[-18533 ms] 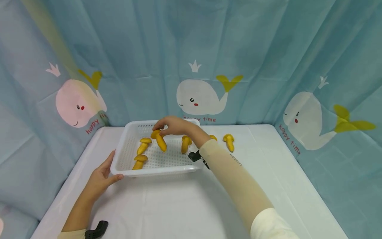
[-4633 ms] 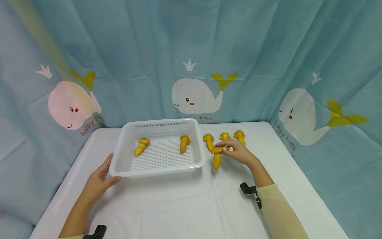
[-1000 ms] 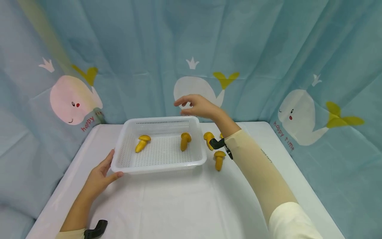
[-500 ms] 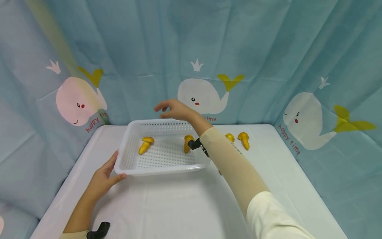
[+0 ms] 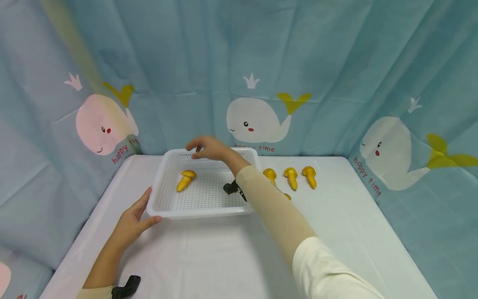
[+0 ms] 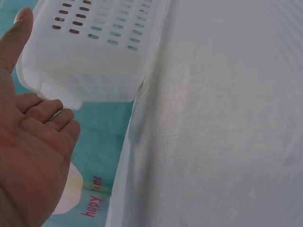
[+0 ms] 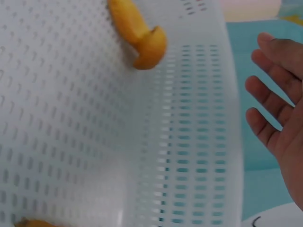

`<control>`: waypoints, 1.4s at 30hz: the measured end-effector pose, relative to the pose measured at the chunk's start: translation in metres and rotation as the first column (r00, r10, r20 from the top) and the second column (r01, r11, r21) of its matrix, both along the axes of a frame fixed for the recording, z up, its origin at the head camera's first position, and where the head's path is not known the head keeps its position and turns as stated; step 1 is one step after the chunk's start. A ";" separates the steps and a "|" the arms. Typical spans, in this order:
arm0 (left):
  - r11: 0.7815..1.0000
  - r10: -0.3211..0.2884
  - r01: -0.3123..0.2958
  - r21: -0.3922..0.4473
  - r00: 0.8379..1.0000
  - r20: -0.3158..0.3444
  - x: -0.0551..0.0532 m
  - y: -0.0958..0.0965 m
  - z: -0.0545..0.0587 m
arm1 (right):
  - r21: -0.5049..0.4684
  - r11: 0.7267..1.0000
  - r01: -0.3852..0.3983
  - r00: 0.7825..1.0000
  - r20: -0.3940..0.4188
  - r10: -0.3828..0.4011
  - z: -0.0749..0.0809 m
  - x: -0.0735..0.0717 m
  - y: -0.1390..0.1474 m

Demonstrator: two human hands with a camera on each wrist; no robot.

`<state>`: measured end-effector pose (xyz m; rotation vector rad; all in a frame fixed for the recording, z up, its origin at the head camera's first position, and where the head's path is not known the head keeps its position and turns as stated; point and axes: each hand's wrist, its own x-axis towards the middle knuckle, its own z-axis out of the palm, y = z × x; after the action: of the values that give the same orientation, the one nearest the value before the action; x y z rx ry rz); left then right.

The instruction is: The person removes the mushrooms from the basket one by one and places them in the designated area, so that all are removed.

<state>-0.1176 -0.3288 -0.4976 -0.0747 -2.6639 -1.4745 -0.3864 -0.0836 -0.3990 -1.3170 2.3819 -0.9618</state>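
1. Hovering at the basket's (image 5: 201,214) back edge, the right hand (image 5: 211,148) shows me loosely bent fingers, thumb apart, nothing between them.
2. Spread at the basket's front left corner, the left hand (image 5: 129,226) lays its thumb at the front rim and its fingers along the left side, without wrapping round it.
3. Lying inside toward the basket's left edge, a yellow mushroom (image 5: 185,179) points its cap to the back. I judge it a light, stiff model, smooth enough to twist in a careless pinch, hardly fragile.
4. Best hold, by my reading: thumb and fingers across the stem just under the cap, whose flare should check slipping.
5. Nearly lost to me, a second mushroom (image 7: 35,223) offers only a sliver in the right wrist view.
6. Lined up on the worktop (image 5: 336,224) beyond the basket's right edge, three more mushrooms (image 5: 291,178) lie caps toward the back edge; a fourth mushroom (image 5: 287,196) is mostly hidden by the sleeved forearm (image 5: 272,209).
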 end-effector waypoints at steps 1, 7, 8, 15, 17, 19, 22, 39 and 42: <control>1.000 0.001 -0.001 -0.003 1.000 0.000 0.000 0.000 0.000 | -0.001 1.000 -0.001 1.000 0.007 0.001 -0.004 0.000 -0.002; 1.000 -0.001 0.001 0.003 1.000 -0.002 -0.001 -0.001 0.001 | 0.019 1.000 0.003 0.998 0.063 -0.004 -0.016 0.001 -0.010; 1.000 0.000 0.000 0.003 1.000 -0.001 0.000 -0.001 0.002 | 0.033 0.999 0.001 0.998 0.065 -0.004 -0.017 0.001 -0.012; 1.000 0.005 -0.005 -0.009 1.000 -0.004 -0.001 0.000 0.002 | 0.107 0.993 -0.041 0.993 0.116 0.029 -0.024 0.005 -0.020; 1.000 0.008 -0.008 -0.014 1.000 -0.004 -0.001 0.000 0.002 | 0.119 0.992 -0.042 0.990 0.136 0.025 -0.029 0.005 -0.020; 1.000 0.010 -0.010 -0.016 1.000 0.000 -0.002 0.001 0.002 | 0.138 0.990 -0.039 0.987 0.160 0.016 -0.033 0.006 -0.019; 1.000 0.012 -0.012 -0.015 1.000 0.005 -0.002 0.002 0.003 | 0.163 0.986 -0.042 0.980 0.198 0.009 -0.040 0.007 -0.017; 1.000 0.025 -0.025 -0.020 1.000 0.000 0.000 0.001 -0.001 | 0.238 0.969 -0.065 0.974 0.227 0.010 -0.064 0.005 -0.018; 0.999 0.026 -0.026 -0.025 1.000 0.001 0.000 0.001 -0.002 | 0.228 0.971 -0.067 0.970 0.242 0.010 -0.065 0.005 -0.019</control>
<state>-0.1172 -0.3277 -0.4991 -0.0410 -2.6735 -1.4349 -0.3814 -0.1025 -0.4636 -1.0888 2.1981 -0.7520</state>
